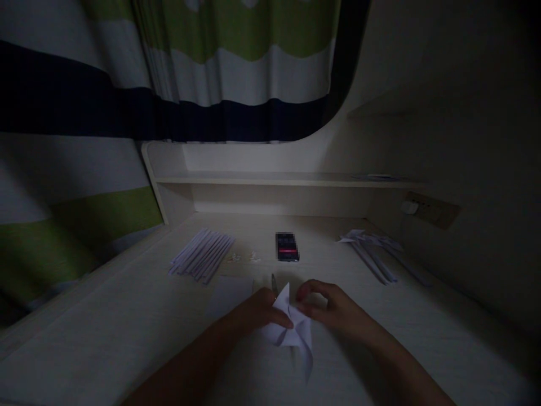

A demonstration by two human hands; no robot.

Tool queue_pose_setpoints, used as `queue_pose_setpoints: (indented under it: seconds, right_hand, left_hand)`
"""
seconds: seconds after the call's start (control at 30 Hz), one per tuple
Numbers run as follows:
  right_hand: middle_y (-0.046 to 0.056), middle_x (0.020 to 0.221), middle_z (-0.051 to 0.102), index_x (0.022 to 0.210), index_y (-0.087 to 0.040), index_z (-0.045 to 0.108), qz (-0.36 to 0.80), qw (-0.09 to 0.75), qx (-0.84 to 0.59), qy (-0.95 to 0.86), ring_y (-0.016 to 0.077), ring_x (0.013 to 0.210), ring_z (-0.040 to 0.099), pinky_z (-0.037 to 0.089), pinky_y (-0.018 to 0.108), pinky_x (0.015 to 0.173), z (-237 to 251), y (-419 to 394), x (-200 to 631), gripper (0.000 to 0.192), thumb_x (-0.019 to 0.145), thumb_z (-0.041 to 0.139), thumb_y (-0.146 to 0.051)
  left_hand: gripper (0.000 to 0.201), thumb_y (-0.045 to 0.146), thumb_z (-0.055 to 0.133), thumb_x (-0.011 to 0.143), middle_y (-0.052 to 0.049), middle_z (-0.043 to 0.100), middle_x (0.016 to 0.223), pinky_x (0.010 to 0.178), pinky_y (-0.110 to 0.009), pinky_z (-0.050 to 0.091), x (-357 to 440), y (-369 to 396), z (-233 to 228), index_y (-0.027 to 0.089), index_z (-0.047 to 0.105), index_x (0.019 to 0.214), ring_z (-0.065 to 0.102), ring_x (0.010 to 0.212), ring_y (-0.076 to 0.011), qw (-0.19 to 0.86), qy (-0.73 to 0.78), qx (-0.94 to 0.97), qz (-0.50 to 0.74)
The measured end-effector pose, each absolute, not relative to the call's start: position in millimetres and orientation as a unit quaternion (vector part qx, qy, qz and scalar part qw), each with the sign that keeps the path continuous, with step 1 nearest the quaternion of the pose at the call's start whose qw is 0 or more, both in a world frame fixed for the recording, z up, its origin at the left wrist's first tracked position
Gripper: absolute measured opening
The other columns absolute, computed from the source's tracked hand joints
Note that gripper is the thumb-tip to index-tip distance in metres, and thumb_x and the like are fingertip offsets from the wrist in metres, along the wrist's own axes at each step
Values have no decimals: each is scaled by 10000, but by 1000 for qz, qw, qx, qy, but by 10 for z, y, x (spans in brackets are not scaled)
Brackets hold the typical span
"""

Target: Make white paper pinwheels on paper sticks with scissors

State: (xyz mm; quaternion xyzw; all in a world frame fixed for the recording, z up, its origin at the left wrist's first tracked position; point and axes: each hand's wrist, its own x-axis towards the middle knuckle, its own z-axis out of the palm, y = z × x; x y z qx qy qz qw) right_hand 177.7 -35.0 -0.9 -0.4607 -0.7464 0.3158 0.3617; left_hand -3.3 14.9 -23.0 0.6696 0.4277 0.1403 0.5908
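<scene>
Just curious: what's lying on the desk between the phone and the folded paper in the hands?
In the head view, scissors, only dimly visible, lie between the phone and the paper.

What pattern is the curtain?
Curtain: broad wavy stripes of green, white and navy, seen in the head view.

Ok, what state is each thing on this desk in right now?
Folded paper piece: partly folded, pinched by both hands.
Left hand: gripping the paper's left side.
Right hand: fingers on its right side.
Phone: flat, screen lit.
Paper strips: laid side by side.
Finished paper pieces: loosely piled.
</scene>
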Motion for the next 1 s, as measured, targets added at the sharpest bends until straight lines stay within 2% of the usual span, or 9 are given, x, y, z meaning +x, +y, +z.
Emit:
queue_pose_setpoints:
  seconds: [0.2, 0.53, 0.77, 0.87, 1.0]
  right_hand:
    - [-18, 618, 564, 691, -132, 598, 336, 265, -482, -764, 106, 574, 494, 366, 187, 512, -203, -320, 1663, 81, 627, 550, -141]
    - [-51, 465, 461, 552, -138, 588, 374, 263, -511, -728, 72, 453, 386, 260, 171, 415, -227, -315, 1650, 78, 591, 523, -121]
    - [-51, 461, 461, 542, -140, 557, 435, 324, -516, -663, 73, 445, 380, 269, 186, 432, -238, -284, 1664, 61, 589, 526, -163]
    - [-46, 468, 488, 548, -141, 540, 462, 376, -510, -621, 82, 448, 414, 298, 199, 457, -222, -259, 1706, 93, 597, 552, -220]
    - [-24, 503, 547, 596, -131, 561, 479, 450, -502, -563, 100, 468, 464, 337, 220, 493, -217, -223, 1733, 168, 596, 591, -297]
  left_hand:
    - [234, 231, 684, 452, 20, 557, 548, 480, -204, 332, -25, 143, -238, 120, 658, 657, 487, 507, -111, 574, 423, 688, 134]
    - [183, 213, 660, 484, 20, 556, 544, 457, -191, 333, -12, 124, -274, 120, 655, 641, 485, 490, -106, 556, 416, 701, 161]
    - [255, 264, 692, 481, 4, 577, 579, 522, -215, 370, -12, 153, -220, 107, 647, 677, 507, 544, -120, 608, 401, 658, 189]
    - [308, 342, 651, 561, -23, 588, 610, 560, -236, 395, 1, 147, -187, 95, 636, 744, 516, 552, -118, 679, 358, 583, 264]
    - [373, 344, 640, 595, -90, 619, 764, 682, -302, 423, 59, 113, -163, 83, 616, 861, 564, 692, -164, 745, 274, 499, 347]
